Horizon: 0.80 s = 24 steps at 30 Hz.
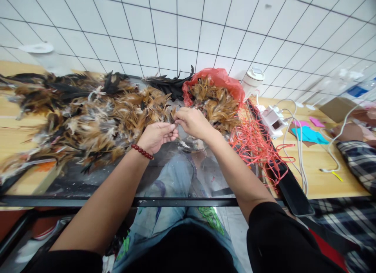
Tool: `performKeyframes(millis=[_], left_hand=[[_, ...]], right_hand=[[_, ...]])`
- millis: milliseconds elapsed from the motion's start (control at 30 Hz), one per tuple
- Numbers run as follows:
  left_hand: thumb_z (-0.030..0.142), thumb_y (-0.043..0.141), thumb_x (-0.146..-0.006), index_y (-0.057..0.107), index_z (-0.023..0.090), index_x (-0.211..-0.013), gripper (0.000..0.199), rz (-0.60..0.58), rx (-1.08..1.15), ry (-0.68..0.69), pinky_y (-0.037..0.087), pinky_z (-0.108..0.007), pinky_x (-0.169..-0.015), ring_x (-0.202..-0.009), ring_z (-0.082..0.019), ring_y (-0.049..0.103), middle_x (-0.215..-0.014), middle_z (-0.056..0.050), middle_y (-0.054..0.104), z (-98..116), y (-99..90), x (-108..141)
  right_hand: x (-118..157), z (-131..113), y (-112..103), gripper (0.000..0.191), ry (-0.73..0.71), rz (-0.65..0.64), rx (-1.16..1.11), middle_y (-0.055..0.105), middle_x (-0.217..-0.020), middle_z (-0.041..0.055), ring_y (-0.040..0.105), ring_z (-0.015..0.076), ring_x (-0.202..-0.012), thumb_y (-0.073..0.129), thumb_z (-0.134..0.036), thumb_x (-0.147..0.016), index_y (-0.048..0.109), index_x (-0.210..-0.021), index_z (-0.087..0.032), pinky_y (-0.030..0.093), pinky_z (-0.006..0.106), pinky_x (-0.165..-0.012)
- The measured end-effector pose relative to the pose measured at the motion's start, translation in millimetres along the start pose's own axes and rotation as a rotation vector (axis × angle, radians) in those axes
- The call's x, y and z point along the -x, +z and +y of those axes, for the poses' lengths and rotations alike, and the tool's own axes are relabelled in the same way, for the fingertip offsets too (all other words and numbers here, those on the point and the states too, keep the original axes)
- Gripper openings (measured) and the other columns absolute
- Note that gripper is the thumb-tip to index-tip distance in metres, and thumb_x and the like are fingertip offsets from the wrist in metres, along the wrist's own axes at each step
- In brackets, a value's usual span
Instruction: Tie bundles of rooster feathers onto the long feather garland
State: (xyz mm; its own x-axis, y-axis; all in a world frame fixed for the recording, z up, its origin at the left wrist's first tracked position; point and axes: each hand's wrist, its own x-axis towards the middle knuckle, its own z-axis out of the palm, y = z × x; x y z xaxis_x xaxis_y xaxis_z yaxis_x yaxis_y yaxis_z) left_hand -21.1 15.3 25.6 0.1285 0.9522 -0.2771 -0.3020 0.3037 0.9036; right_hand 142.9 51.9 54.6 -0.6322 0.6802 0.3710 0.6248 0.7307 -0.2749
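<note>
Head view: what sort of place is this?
Probably a small craft workshop where feathers are worked by hand: brown feathers lie heaped on the table, an open red plastic bag holds more, and a tangle of red strands lies near it.

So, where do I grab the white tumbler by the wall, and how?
Probably wrap round the white tumbler just below its lid, coming from the right: its body looks round, and the red plastic bag crowds its left side.
</note>
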Motion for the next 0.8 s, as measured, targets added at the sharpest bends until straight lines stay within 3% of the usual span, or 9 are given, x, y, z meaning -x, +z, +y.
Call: performKeyframes(millis=[133, 267, 400, 533, 667, 800], left_hand=[[0.005, 0.063, -0.082, 0.066, 0.006, -0.069, 0.014, 0.016, 0.028, -0.007, 0.05, -0.018, -0.049, -0.049, -0.009, 0.059, -0.059, -0.005, 0.064, 1.6, 2.1, 1.3], [0.005, 0.058, -0.087, 0.065, 0.007, -0.073, 0.015, 0.048, 0.148, 0.021, 0.049, -0.016, -0.05, -0.051, -0.008, 0.059, -0.061, -0.004, 0.063, 2.8, -2.0, -2.5], [0.007, 0.057, -0.088, 0.066, 0.007, -0.077, 0.015, 0.055, 0.184, 0.014, 0.051, -0.017, -0.052, -0.054, -0.008, 0.061, -0.064, -0.005, 0.064, 2.5, -5.4, -5.5], [0.008, 0.063, -0.085, 0.067, 0.007, -0.077, 0.009, 0.09, 0.142, 0.078, 0.054, -0.02, -0.059, -0.062, -0.01, 0.066, -0.075, -0.008, 0.07, 0.2, -3.5, -5.1], [0.012, 0.069, -0.079, 0.068, 0.008, -0.076, 0.005, 0.11, 0.074, 0.173, 0.056, -0.022, -0.065, -0.067, -0.011, 0.067, -0.078, -0.008, 0.072, -2.8, -1.9, -4.8], [0.015, 0.076, -0.071, 0.067, 0.01, -0.072, 0.01, 0.141, 0.008, 0.179, 0.056, -0.024, -0.067, -0.067, -0.013, 0.068, -0.071, -0.007, 0.071, -5.2, -0.7, -5.0]], right_hand=[[0.6, 12.6, -6.2, 0.027, 0.089, 0.055, -0.058, 0.073, -0.098, 0.0054, 0.065, 0.0186, -0.095, 0.051, -0.01, -0.085, 0.072, -0.1, -0.017, 0.044, 0.028, -0.086], [3.7, 24.6, -15.4, 0.023, 0.247, 0.126, -0.059, 0.074, -0.096, 0.0062, 0.067, 0.0206, -0.096, 0.054, -0.01, -0.083, 0.075, -0.091, -0.017, 0.046, 0.032, -0.091], [2.7, 27.4, -13.7, 0.019, 0.312, 0.095, -0.376, 0.073, -0.083, 0.0035, 0.07, 0.0157, -0.079, 0.054, -0.011, -0.082, 0.073, -0.086, -0.016, 0.052, 0.031, -0.083], [-0.2, 22.3, -5.8, 0.023, 0.343, 0.007, -0.606, 0.07, -0.074, 0.0008, 0.068, 0.012, -0.065, 0.052, -0.006, -0.081, 0.067, -0.095, -0.015, 0.053, 0.027, -0.072], [0.1, 12.8, -2.4, 0.026, 0.28, 0.015, -0.461, 0.066, -0.07, -0.0023, 0.066, 0.012, -0.067, 0.052, -0.005, -0.078, 0.063, -0.098, -0.016, 0.05, 0.026, -0.076], [0.2, 1.3, -1.9, 0.026, 0.183, 0.001, -0.299, 0.067, -0.074, -0.0017, 0.063, 0.0138, -0.075, 0.052, -0.005, -0.077, 0.063, -0.097, -0.017, 0.045, 0.026, -0.079]])
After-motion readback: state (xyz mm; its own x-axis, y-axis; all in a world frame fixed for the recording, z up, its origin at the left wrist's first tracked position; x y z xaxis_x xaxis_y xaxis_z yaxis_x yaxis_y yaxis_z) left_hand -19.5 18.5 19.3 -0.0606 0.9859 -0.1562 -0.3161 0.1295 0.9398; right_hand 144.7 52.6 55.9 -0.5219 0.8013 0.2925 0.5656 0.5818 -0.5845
